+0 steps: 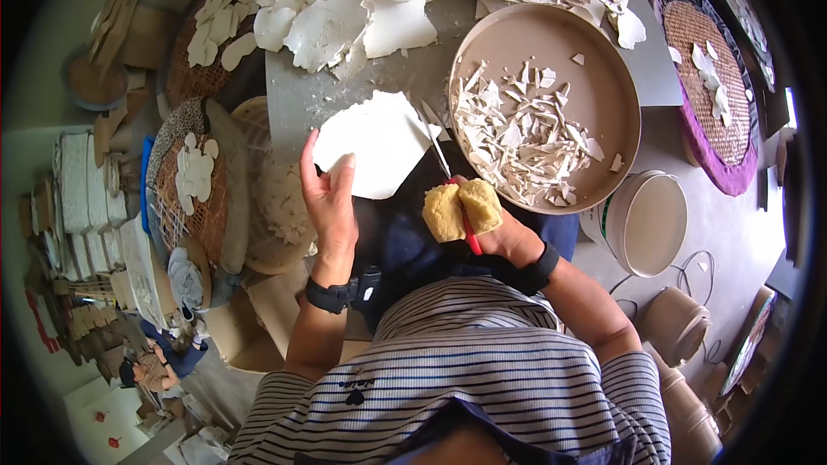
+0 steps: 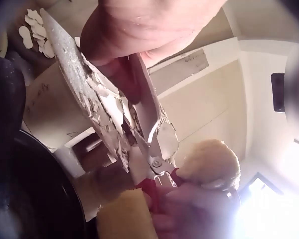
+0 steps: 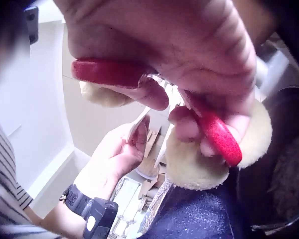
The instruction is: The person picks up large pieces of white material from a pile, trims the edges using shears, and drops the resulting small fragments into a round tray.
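My left hand (image 1: 334, 211) pinches a thin, stiff white sheet (image 1: 375, 146) between thumb and fingers, with its broad face up in the head view. My right hand (image 1: 515, 239) grips red-handled scissors (image 2: 157, 163) whose handles are wrapped in yellow foam (image 1: 444, 213). The blades point away from my body and stand apart at the sheet's right edge. In the right wrist view a red handle loop (image 3: 219, 135) curves around the fingers. Just right of the blades is a large round beige tray (image 1: 534, 34) with many narrow white chips (image 1: 517, 120) in it.
Large white sheets (image 1: 379, 13) are heaped at the back of the grey table (image 1: 289, 86). A white bucket (image 1: 646, 224) stands right of my right arm. Woven trays (image 1: 702, 30) with white pieces flank both sides. Another person (image 1: 159, 366) sits at the lower left.
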`<state>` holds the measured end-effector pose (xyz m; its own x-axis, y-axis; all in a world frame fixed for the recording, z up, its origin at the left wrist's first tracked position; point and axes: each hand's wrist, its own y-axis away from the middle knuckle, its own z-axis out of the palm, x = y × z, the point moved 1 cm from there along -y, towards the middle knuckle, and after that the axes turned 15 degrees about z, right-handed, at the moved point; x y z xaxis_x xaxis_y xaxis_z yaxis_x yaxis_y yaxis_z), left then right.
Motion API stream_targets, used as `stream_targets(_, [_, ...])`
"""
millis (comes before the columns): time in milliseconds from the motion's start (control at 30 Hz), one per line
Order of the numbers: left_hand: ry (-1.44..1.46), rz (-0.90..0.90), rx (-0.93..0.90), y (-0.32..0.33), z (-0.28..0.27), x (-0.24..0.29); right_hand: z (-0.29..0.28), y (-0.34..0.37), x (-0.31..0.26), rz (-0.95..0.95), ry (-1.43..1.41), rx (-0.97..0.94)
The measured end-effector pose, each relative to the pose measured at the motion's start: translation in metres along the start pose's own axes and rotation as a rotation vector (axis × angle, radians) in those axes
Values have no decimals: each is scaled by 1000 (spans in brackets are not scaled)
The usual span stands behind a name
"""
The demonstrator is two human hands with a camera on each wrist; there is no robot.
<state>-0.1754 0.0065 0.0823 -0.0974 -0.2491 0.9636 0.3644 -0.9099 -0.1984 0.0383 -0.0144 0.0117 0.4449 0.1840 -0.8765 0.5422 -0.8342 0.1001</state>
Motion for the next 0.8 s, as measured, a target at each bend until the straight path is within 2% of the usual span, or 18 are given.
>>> stream_targets(33, [-69,34,-40,-1,4,-1,-7,1,-4,35,-8,-34])
stream_targets(100, [-70,-18,-80,-2,3,-5,-21,4,-17,105,-32,-103])
stream_targets(167, [-52,-65,-113,-6,3,-6,-7,12,-7,202,-351,-88])
stream_targets(267, [-11,-118,-145,-5,11,-3,17,18,16,287,-681,-33])
stream_targets(333, [-5,-127,-171,-4,17,-1,22,26,19,356,-1163,-76])
stream_targets(400, [3,-130,-194,-3,20,-1,11,30,0,415,-1958,-226])
stream_targets(533, [35,-139,-242,-3,25,5,11,39,-6,410,-2075,-220])
stream_targets(567, [44,-141,-257,-4,25,7,6,41,-7,415,-1679,-179])
stream_targets(700, [-35,-141,-345,4,24,5,-2,37,-8,359,-1031,-57])
stream_targets(800, [-48,-178,-343,3,20,7,10,37,2,448,-2113,-234])
